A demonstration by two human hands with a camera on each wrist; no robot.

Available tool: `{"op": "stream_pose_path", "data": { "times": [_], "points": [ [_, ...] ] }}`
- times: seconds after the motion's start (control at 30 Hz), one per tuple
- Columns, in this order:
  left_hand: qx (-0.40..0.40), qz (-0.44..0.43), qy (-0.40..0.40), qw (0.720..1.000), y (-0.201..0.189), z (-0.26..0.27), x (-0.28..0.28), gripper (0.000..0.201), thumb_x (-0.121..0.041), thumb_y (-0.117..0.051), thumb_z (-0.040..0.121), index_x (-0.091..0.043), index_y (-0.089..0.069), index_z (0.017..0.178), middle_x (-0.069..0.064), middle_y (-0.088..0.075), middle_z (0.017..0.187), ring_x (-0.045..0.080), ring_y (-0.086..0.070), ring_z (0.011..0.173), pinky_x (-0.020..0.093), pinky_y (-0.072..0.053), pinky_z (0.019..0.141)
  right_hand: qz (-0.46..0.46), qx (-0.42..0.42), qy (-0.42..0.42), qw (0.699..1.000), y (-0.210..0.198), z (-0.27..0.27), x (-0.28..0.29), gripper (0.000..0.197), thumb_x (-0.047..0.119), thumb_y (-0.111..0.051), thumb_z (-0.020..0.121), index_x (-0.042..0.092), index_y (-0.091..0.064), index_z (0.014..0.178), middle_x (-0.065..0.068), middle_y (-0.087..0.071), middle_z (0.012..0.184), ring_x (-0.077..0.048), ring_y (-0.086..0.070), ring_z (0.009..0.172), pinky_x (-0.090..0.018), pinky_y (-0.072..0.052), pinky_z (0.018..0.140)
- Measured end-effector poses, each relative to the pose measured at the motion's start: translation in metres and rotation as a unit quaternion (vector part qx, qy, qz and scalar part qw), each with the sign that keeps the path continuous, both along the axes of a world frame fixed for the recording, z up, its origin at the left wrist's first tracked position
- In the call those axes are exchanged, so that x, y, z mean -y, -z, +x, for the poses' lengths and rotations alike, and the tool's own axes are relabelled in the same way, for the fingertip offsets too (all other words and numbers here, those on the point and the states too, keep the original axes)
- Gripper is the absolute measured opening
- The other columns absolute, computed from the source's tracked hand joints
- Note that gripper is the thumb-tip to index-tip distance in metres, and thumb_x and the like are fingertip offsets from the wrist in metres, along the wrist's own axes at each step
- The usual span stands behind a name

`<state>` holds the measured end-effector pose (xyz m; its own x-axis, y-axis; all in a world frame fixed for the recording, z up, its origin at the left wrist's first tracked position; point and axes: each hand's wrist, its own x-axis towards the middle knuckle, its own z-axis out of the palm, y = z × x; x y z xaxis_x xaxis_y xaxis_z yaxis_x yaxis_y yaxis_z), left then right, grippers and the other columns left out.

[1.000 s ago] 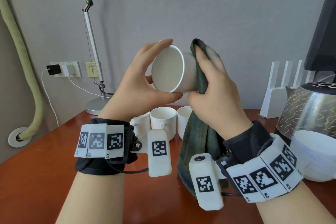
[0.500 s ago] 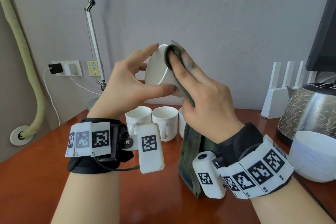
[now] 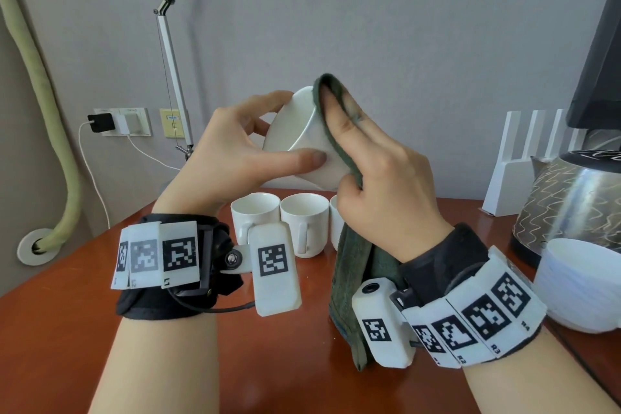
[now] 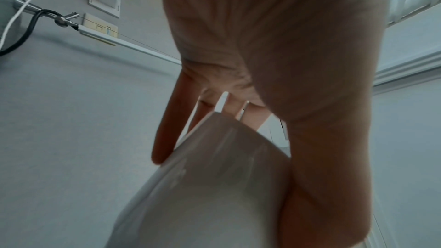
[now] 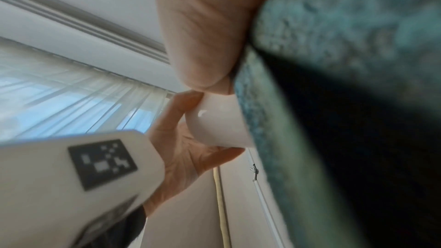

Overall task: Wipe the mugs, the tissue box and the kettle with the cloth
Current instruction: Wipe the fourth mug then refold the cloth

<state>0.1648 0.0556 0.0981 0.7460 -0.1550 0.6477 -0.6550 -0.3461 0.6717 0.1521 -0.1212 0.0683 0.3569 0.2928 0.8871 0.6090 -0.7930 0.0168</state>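
Fingers of the left hand grip a white ceramic mug, tilted. The right hand pinches a dark green cloth against its rim, apparently.

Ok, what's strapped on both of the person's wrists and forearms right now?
The left hand and right hand are bare, as are the forearms, with no sleeves. Each wrist wears a black fabric wrap carrying a band of white plates printed with black square markers. A white block-shaped camera housing with its own marker hangs from each wrap. A thin black cable loops under the left wrap.
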Motion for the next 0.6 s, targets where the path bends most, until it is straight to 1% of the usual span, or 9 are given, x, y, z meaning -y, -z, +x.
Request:
{"op": "stream_pose_path", "data": {
  "times": [0.03,0.07,0.1,0.17,0.23,0.37,0.47,0.53,0.6],
  "points": [
    [0.005,0.000,0.006,1.000,0.001,0.000,0.000,0.077,-0.049,-0.084,0.050,-0.033,-0.064,0.123,-0.008,-0.069,0.108,0.019,-0.065,0.095,0.049,-0.057,0.084,0.013,-0.025,0.002,1.000,-0.001,0.000,0.002,0.090,0.003,-0.045,0.062,0.021,-0.032,0.149,0.006,-0.035,0.153,-0.020,-0.059,0.068,-0.021,-0.040,0.054],
    [0.012,-0.001,0.012,1.000,0.001,-0.001,0.001,0.078,-0.048,-0.085,0.050,-0.032,-0.063,0.124,-0.008,-0.066,0.113,0.021,-0.064,0.097,0.052,-0.057,0.082,0.027,-0.050,-0.002,0.998,-0.002,0.001,0.004,0.091,0.006,-0.044,0.063,0.023,-0.029,0.151,0.008,-0.033,0.154,-0.024,-0.063,0.081,-0.025,-0.046,0.059],
    [0.020,-0.004,0.016,1.000,0.001,-0.002,0.001,0.079,-0.046,-0.085,0.050,-0.031,-0.062,0.124,-0.009,-0.064,0.117,0.022,-0.063,0.098,0.053,-0.057,0.080,0.040,-0.071,-0.010,0.997,-0.003,0.001,0.007,0.090,0.007,-0.043,0.064,0.024,-0.026,0.151,0.008,-0.031,0.155,-0.026,-0.063,0.094,-0.031,-0.051,0.065],
    [0.037,-0.013,0.019,0.999,0.002,-0.004,0.003,0.082,-0.044,-0.086,0.049,-0.028,-0.061,0.126,-0.009,-0.061,0.122,0.021,-0.061,0.098,0.051,-0.058,0.076,0.064,-0.100,-0.023,0.993,-0.005,0.001,0.010,0.088,0.007,-0.046,0.067,0.023,-0.026,0.151,0.006,-0.033,0.154,-0.028,-0.056,0.114,-0.040,-0.054,0.080],
    [0.047,-0.023,0.018,0.998,0.001,-0.005,0.005,0.084,-0.043,-0.086,0.049,-0.027,-0.059,0.127,-0.009,-0.060,0.125,0.018,-0.060,0.097,0.046,-0.059,0.074,0.080,-0.111,-0.016,0.990,-0.006,-0.001,0.011,0.085,0.004,-0.051,0.071,0.020,-0.027,0.151,0.003,-0.034,0.154,-0.028,-0.051,0.121,-0.043,-0.051,0.087],
    [0.041,-0.032,0.017,0.998,0.002,-0.002,0.009,0.082,-0.044,-0.086,0.051,-0.029,-0.059,0.127,-0.011,-0.060,0.125,0.019,-0.061,0.099,0.050,-0.057,0.079,0.081,-0.112,0.014,0.990,-0.006,-0.001,0.010,0.084,0.003,-0.052,0.073,0.018,-0.025,0.151,0.000,-0.030,0.156,-0.029,-0.052,0.119,-0.034,-0.046,0.083],
    [0.026,-0.042,0.014,0.999,0.003,0.001,0.007,0.081,-0.046,-0.085,0.054,-0.027,-0.061,0.129,-0.009,-0.063,0.125,0.021,-0.062,0.098,0.054,-0.054,0.088,0.044,-0.062,-0.006,0.997,-0.005,0.000,0.008,0.086,0.007,-0.047,0.067,0.019,-0.030,0.150,-0.001,-0.035,0.153,-0.031,-0.063,0.100,-0.030,-0.050,0.068],
    [0.026,-0.065,0.020,0.997,0.003,0.003,0.005,0.080,-0.045,-0.084,0.055,-0.024,-0.061,0.130,-0.005,-0.065,0.124,0.022,-0.063,0.099,0.054,-0.052,0.092,0.027,-0.020,-0.021,0.999,-0.004,0.000,0.007,0.085,0.004,-0.047,0.065,0.018,-0.036,0.148,0.000,-0.041,0.150,-0.025,-0.064,0.089,-0.023,-0.045,0.060],
    [0.020,-0.103,0.042,0.994,0.004,0.005,0.004,0.083,-0.042,-0.085,0.057,-0.017,-0.059,0.133,0.003,-0.065,0.125,0.026,-0.064,0.105,0.056,-0.051,0.094,0.014,0.027,-0.036,0.999,-0.003,0.000,0.007,0.082,0.001,-0.048,0.065,0.019,-0.043,0.144,0.001,-0.045,0.147,-0.016,-0.060,0.085,-0.019,-0.041,0.058]
  ]
}}
